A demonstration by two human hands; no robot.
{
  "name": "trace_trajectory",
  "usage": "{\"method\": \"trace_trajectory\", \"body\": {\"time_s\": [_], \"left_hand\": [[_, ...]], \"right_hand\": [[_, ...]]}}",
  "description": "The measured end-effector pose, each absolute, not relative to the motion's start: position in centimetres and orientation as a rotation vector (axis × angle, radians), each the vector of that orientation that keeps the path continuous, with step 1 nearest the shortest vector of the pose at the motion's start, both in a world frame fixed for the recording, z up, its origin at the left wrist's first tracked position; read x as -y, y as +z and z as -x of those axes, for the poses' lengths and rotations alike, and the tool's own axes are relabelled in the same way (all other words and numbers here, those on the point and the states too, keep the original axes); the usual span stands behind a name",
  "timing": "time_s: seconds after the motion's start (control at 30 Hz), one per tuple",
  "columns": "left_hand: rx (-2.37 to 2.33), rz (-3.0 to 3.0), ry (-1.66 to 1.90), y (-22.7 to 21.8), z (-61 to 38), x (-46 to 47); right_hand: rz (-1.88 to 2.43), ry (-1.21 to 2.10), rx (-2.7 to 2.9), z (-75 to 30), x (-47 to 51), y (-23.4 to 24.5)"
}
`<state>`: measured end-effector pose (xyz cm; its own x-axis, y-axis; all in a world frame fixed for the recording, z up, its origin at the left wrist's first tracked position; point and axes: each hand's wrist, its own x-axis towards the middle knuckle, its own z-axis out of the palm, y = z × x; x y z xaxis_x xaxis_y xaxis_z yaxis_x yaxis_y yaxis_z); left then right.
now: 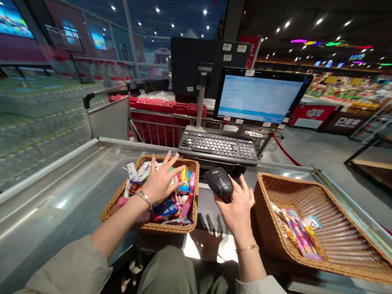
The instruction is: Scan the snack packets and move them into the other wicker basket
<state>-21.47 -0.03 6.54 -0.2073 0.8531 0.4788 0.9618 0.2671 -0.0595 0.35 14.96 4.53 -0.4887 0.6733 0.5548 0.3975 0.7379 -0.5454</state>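
Observation:
My left hand (162,178) is spread over the left wicker basket (106,212), fingers apart and nothing held in them. That basket is full of small colourful packets (169,208), some partly hidden beneath the hand. A black handheld barcode scanner (219,182) sits in my right hand (238,207), its head pointing up and to the left. Part of its handle is hidden by my palm, and some of my fingers stick out loosely. Right of this hand stands a larger wicker basket (352,236) with a few packets (303,232), some pink and yellow, lying in its bottom.
A black keyboard (218,146) lies behind the baskets, under a lit monitor (259,97). The metal counter (74,187) runs along both sides with a raised edge. Beyond it stand a metal cart (156,130) and a shop floor with displays. Bottled packs (42,121) are stacked at left.

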Motion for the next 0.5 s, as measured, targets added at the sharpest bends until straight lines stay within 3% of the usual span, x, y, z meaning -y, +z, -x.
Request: {"method": "trace_trajectory", "body": {"time_s": [0.5], "left_hand": [[2.234,1.646,-0.1,7.1,25.2,2.8]], "right_hand": [[0.57,0.424,2.434,3.1,-11.6,2.7]]}}
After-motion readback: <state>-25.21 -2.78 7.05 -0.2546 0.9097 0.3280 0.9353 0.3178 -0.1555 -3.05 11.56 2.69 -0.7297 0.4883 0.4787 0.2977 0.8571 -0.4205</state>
